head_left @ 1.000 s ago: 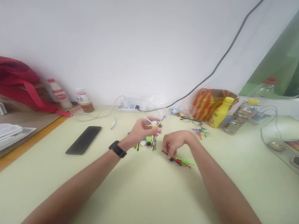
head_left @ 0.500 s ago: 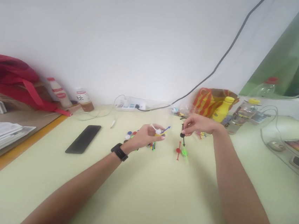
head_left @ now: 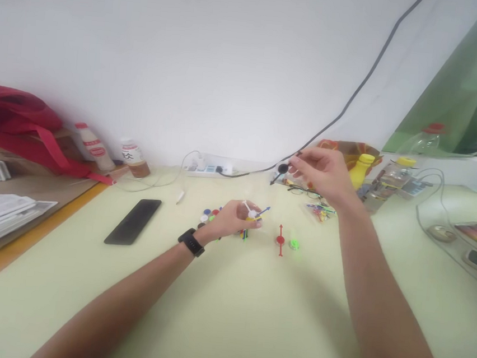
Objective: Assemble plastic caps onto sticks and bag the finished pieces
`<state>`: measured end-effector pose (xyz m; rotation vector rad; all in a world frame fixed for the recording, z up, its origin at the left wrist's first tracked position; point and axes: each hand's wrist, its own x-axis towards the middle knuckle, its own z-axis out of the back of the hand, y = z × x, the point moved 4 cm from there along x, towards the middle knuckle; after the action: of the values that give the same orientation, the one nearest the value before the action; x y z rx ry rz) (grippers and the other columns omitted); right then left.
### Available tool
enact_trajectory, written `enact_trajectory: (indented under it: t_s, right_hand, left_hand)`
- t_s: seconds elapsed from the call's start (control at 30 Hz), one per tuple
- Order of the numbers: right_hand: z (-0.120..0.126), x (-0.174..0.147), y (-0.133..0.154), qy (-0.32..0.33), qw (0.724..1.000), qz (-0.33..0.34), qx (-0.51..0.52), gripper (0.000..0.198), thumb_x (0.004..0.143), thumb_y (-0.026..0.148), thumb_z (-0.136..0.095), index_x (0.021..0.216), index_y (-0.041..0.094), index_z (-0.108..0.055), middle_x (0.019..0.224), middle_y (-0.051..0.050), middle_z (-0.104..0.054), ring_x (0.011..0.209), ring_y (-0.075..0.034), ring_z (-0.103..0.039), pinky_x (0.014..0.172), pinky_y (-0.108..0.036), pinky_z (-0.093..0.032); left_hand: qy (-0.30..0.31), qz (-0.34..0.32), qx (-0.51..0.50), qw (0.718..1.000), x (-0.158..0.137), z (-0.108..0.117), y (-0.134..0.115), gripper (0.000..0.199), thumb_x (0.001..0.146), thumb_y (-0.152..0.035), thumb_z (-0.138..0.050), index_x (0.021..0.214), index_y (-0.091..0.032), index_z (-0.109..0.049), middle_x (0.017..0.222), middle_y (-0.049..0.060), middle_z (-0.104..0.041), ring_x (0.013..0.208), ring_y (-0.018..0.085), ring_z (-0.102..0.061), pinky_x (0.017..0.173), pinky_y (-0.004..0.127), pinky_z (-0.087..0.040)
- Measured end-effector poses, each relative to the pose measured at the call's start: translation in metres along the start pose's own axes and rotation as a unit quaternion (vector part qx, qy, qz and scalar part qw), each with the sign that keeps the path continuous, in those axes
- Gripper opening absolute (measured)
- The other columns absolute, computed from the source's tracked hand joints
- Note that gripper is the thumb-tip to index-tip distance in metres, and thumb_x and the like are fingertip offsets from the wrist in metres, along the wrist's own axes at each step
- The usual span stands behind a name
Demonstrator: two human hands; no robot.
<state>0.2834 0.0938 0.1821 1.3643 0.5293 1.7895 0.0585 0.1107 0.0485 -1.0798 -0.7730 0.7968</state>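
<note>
My right hand (head_left: 319, 172) is raised over the back of the table, its fingertips pinching a black arrow spinner (head_left: 282, 168) with a round centre. Near the middle, my left hand (head_left: 237, 217) is closed on several spinners; a white one (head_left: 252, 213), a blue arrow tip and some yellow show at its fingertips. Beside that hand lie several coloured round discs (head_left: 205, 219), partly covered by it. On the table between the hands are a red arrow spinner (head_left: 280, 240) and a green spinner (head_left: 294, 244), a small gap apart.
A black phone (head_left: 133, 222) lies at left, with two drink bottles (head_left: 134, 159) behind it. Along the wall runs a power strip (head_left: 210, 168). Glasses (head_left: 304, 192), a small bag of coloured pieces (head_left: 321, 212) and a yellow bottle (head_left: 361, 171) are at right.
My right hand has lifted up and back from above the green spinner, carrying the black arrow spinner. The red spinner has shifted slightly left. My left hand has barely moved.
</note>
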Motion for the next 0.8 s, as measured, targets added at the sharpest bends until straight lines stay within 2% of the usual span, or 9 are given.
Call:
enact_trajectory:
  t_s: [0.1, 0.2, 0.33, 0.5, 0.57, 0.63, 0.8]
  right_hand:
    - [-0.02, -0.003, 0.015, 0.005, 0.994, 0.085, -0.073, 0.022, 0.09, 0.042, -0.07, 0.083, 0.021, -0.07, 0.092, -0.006, -0.071, 0.082, -0.022, -0.067, 0.071, -0.036, -0.055]
    - [-0.034, -0.007, 0.016, 0.04, 0.981, 0.127, -0.14, 0.014, 0.093, 0.031, -0.065, 0.084, 0.022, -0.07, 0.1, -0.007, -0.068, 0.088, -0.021, -0.064, 0.072, -0.036, -0.051]
    - [-0.041, -0.009, 0.011, 0.085, 0.966, 0.154, -0.189, 0.013, 0.091, 0.025, -0.065, 0.078, 0.022, -0.068, 0.104, -0.007, -0.066, 0.094, -0.024, -0.06, 0.076, -0.038, -0.049]
    - [-0.034, -0.007, 0.02, -0.021, 0.969, 0.195, -0.153, 0.009, 0.091, 0.021, -0.064, 0.082, 0.023, -0.066, 0.1, -0.007, -0.065, 0.094, -0.024, -0.061, 0.082, -0.041, -0.049]
    - [-0.032, -0.008, 0.025, -0.043, 0.967, 0.205, -0.144, 0.008, 0.09, 0.021, -0.065, 0.082, 0.023, -0.066, 0.098, -0.006, -0.066, 0.092, -0.024, -0.061, 0.083, -0.042, -0.049]
    - [-0.032, -0.008, 0.027, -0.035, 0.967, 0.206, -0.146, 0.008, 0.09, 0.021, -0.065, 0.082, 0.024, -0.066, 0.098, -0.006, -0.066, 0.092, -0.024, -0.06, 0.083, -0.042, -0.049]
    - [-0.037, -0.01, 0.023, 0.039, 0.965, 0.192, -0.173, 0.008, 0.091, 0.021, -0.063, 0.086, 0.024, -0.069, 0.101, -0.006, -0.065, 0.097, -0.025, -0.058, 0.085, -0.043, -0.047]
  left_hand:
    - [0.009, 0.006, 0.018, 1.0, -0.001, -0.001, -0.001, 0.051, 0.065, -0.046, -0.088, 0.103, -0.015, -0.075, 0.058, -0.004, -0.055, 0.056, 0.013, -0.055, 0.052, 0.024, -0.041]
    - [0.0, 0.003, 0.022, 1.0, -0.002, -0.001, -0.001, 0.052, 0.065, -0.048, -0.088, 0.103, -0.016, -0.075, 0.059, -0.003, -0.056, 0.057, 0.013, -0.054, 0.052, 0.025, -0.04]
    - [-0.011, -0.013, 0.029, 0.999, -0.001, -0.001, -0.001, 0.051, 0.063, -0.046, -0.089, 0.102, -0.016, -0.074, 0.061, -0.003, -0.057, 0.057, 0.013, -0.054, 0.053, 0.025, -0.04]
    - [-0.028, -0.026, 0.061, 0.997, 0.001, 0.001, 0.0, 0.048, 0.064, -0.045, -0.088, 0.101, -0.017, -0.074, 0.065, -0.002, -0.061, 0.057, 0.013, -0.056, 0.054, 0.025, -0.042]
    - [-0.026, -0.029, 0.071, 0.997, 0.002, 0.002, 0.001, 0.048, 0.065, -0.044, -0.087, 0.102, -0.017, -0.074, 0.066, -0.001, -0.062, 0.057, 0.013, -0.056, 0.054, 0.025, -0.042]
    - [-0.024, -0.032, 0.08, 0.996, 0.002, 0.003, 0.001, 0.048, 0.066, -0.044, -0.087, 0.103, -0.017, -0.074, 0.067, -0.001, -0.063, 0.057, 0.013, -0.056, 0.053, 0.024, -0.042]
    - [-0.03, -0.035, 0.098, 0.994, 0.002, 0.005, 0.0, 0.049, 0.067, -0.045, -0.085, 0.106, -0.017, -0.074, 0.066, -0.001, -0.063, 0.055, 0.012, -0.054, 0.053, 0.024, -0.04]
